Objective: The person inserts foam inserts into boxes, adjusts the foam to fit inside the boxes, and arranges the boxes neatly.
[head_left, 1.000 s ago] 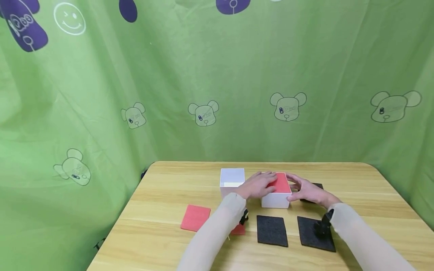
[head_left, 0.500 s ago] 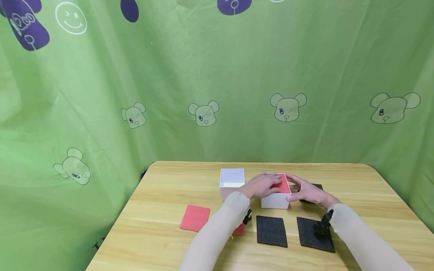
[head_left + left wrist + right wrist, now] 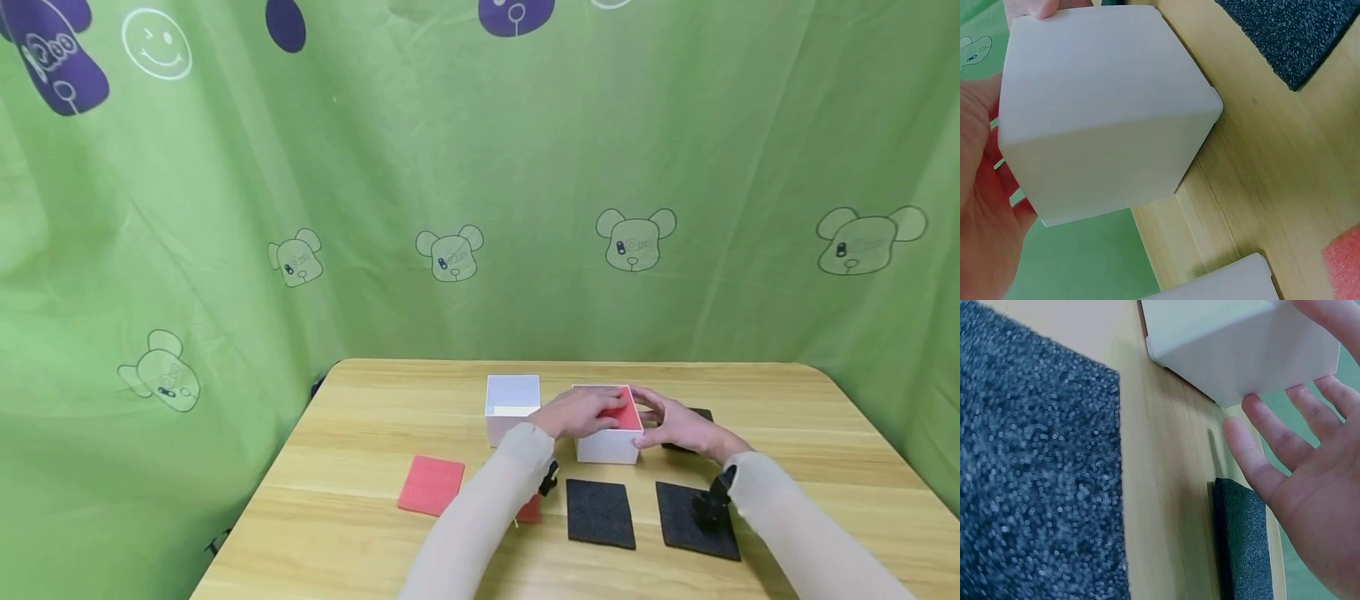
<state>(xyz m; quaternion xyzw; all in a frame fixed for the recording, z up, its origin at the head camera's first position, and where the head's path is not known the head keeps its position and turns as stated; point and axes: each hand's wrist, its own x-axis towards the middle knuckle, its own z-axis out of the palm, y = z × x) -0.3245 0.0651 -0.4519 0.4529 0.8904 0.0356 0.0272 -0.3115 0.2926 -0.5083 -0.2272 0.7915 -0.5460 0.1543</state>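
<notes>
My left hand (image 3: 581, 412) lies over the top of a white box (image 3: 607, 447), its fingers extended on a red foam sheet (image 3: 627, 410) inside the rim. Part of that sheet is hidden under the hand. On the box's right side, my right hand (image 3: 678, 422) grips the wall, thumb at the front corner and fingertips around the back edge. The right wrist view shows those fingertips against the white box (image 3: 1241, 356). From the left wrist, two outer walls of the box (image 3: 1110, 81) show beside my left hand (image 3: 988, 206).
A second white box (image 3: 513, 396), open at the top, stands to the left. Two black foam sheets (image 3: 600, 513) (image 3: 693, 525) lie in front and another (image 3: 702, 413) behind my right hand. One red sheet (image 3: 431, 485) lies left; another (image 3: 530, 510) is partly under my left sleeve.
My left hand has shifted slightly right across the red foam sheet, which now shows a little lower inside the rim. My right hand keeps its place on the box.
</notes>
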